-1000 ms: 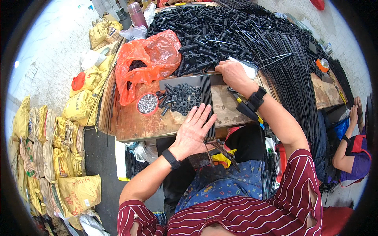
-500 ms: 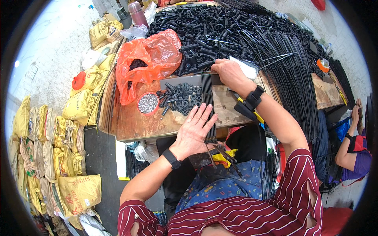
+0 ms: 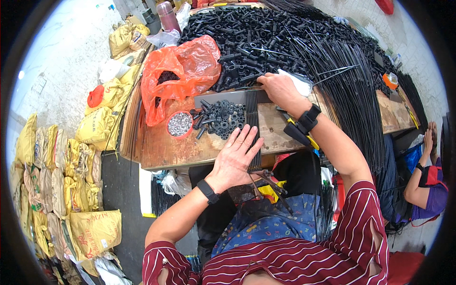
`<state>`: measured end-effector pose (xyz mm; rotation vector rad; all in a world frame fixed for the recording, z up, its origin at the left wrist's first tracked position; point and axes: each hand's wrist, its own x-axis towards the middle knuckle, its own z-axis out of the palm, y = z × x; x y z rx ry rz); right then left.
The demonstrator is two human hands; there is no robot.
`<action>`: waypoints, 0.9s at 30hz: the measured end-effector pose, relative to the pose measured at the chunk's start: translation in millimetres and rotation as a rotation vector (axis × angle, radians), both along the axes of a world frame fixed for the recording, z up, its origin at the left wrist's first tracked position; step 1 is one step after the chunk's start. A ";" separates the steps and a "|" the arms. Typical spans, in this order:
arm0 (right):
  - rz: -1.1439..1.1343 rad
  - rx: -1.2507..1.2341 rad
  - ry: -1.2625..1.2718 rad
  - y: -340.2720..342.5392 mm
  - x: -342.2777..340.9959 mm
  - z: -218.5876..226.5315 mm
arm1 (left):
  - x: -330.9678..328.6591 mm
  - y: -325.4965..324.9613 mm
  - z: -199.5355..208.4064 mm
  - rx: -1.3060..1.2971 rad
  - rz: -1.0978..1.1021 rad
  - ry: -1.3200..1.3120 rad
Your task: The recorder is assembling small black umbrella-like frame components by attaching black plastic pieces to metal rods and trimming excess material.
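My left hand (image 3: 235, 159) lies flat with fingers stretched out, its fingertips resting on a row of thin black rods (image 3: 251, 111) laid side by side toward me. At the far end of the row, my right hand (image 3: 281, 90) is closed, fingers curled down by a flat grey bar (image 3: 218, 99); what they pinch is hidden. Left of the rods lie small black rings (image 3: 227, 121) and short black tubes. A red-rimmed bowl (image 3: 180, 124) holds small silver pieces. Pliers (image 3: 297, 132) with black and yellow handles lie below my right wrist.
A heap of black tubular parts (image 3: 247, 38) covers the far table. Long black rods (image 3: 354, 99) are stacked to the right. An orange plastic bag (image 3: 199, 61) stands at left, a pink flask (image 3: 167, 16) behind. Another person's arm (image 3: 418, 175) shows at far right.
The view has shifted very slightly. Both hands stay in nearly the same places, the left flat on the rods and the right at their far end.
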<state>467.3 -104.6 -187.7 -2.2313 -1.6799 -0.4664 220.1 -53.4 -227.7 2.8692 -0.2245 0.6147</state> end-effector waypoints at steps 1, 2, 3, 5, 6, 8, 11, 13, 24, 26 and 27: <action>0.008 -0.041 -0.016 -1.3 3.6 -0.9 | 0.2 -0.5 0.3 0.000 -0.001 0.000; 0.017 -0.082 -0.032 -2.5 6.0 -2.1 | 0.4 -1.0 0.8 0.000 0.001 -0.004; 0.017 -0.082 -0.032 -2.8 6.0 -2.5 | 0.2 -1.1 1.2 0.000 0.004 -0.007; 0.073 -0.015 -0.040 -3.3 6.0 -3.4 | 0.6 -0.6 -2.8 -0.001 0.011 0.016; 0.074 -0.015 -0.038 -3.1 4.1 -2.5 | 0.6 -0.7 -3.2 -0.003 0.020 0.040; 0.076 0.025 -0.004 -2.2 0.3 -0.6 | 0.4 -0.5 -1.6 0.010 0.018 0.023; 0.089 0.028 -0.008 -1.8 3.5 -3.9 | 1.4 -1.2 0.2 0.026 0.011 0.004; 0.077 0.008 -0.015 -2.9 3.6 -3.6 | 1.4 -1.8 0.6 0.027 0.010 0.004; 0.028 -0.007 -0.097 -10.2 3.8 -0.3 | 1.1 -5.1 3.4 0.008 0.035 0.016; 0.020 -0.015 -0.112 -11.4 4.1 0.9 | 1.2 -5.7 3.1 0.014 0.039 0.013; 0.020 -0.015 -0.112 -11.8 4.3 1.3 | 1.2 -5.8 2.8 0.020 0.043 0.011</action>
